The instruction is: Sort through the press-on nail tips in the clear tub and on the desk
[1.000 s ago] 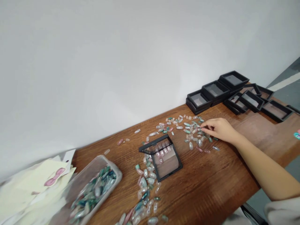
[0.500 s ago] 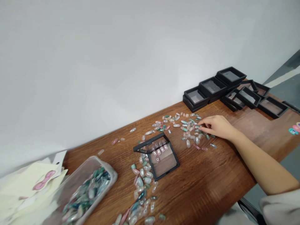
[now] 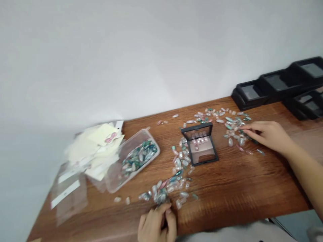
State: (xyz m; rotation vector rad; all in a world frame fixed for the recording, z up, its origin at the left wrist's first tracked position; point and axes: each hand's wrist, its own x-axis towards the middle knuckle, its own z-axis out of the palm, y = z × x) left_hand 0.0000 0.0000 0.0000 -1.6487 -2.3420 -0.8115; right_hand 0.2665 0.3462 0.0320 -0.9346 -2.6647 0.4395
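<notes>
My right hand reaches into the far-right pile of press-on nails, thumb and forefinger closing on one of them. At the bottom, my left hand rests curled, its thumb and forefinger together beside clear and greenish nails; whatever is between them is hidden. Between my hands stands an opened black case with a mirror-like lid tilted up. Several pink press-on nails lie in a row in the case, and a single one sits below them.
A clear plastic tub holds many green and clear nails. Left of it are cream cards and clear bags. Black window-topped cases are stacked at the right against the white wall. Loose nails trail across the wooden table.
The view has swung left, and my left hand has come into sight at the bottom. My right hand is still at the far-right pile, its thumb and forefinger nearer each other.
</notes>
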